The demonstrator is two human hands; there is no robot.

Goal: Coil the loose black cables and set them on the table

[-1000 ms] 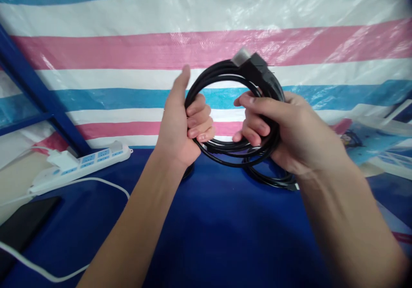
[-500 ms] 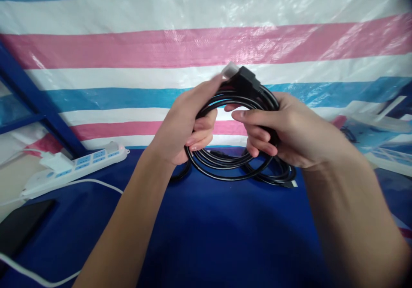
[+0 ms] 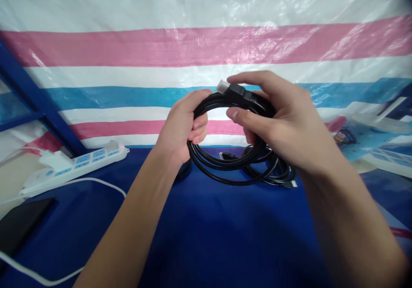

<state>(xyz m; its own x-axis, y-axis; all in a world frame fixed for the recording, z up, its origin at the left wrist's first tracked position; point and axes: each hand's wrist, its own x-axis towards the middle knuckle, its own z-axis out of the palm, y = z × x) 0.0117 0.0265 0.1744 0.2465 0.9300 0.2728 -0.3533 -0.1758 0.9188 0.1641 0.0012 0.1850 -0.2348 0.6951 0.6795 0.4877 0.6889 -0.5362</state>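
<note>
A black HDMI cable, wound into a loose coil, is held up above the blue table. My left hand is closed round the left side of the coil. Across its upper right, my right hand grips the coil between thumb and fingers, the index finger raised near the connector. That black connector lies along the top of the coil, its pale tip pointing left. Behind and below, another coiled black cable rests on the table, with a light-tipped plug at its right.
A white power strip with plugs in it lies at left. Near it are a white cord and a flat black object. A striped plastic sheet hangs behind. At right stands a light blue container.
The connector has dropped and tipped flatter against the coil. My left thumb has come away from its tip, and my right hand has shifted up, its index finger now over the top.
</note>
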